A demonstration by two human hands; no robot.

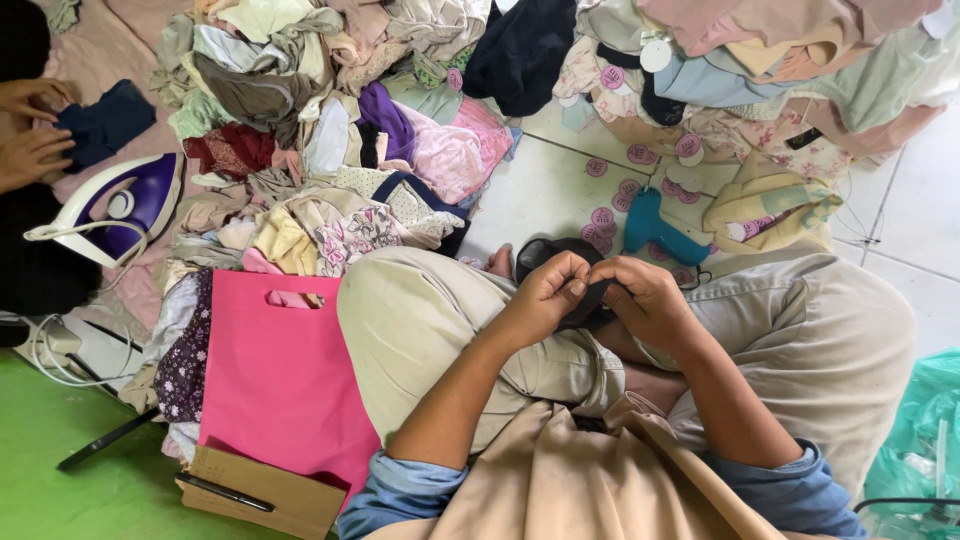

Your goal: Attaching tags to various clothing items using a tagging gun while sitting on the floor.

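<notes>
I am pinching a small black cloth [548, 252] tight with my left hand [545, 298] and right hand [645, 298], both grips closed on it.

White tiled floor [545, 190], green mat [60, 455] at lower left corner, pink sheet [95, 55] top left, daylight.

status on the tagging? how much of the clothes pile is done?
Done: cannot tell; no finished stack shows apart from the rest. In hand: left hand and right hand pinch a dark garment over the lap. Left: a big clothes heap, loose pink round tags on the floor beside the teal tag gun, which lies unheld.
</notes>
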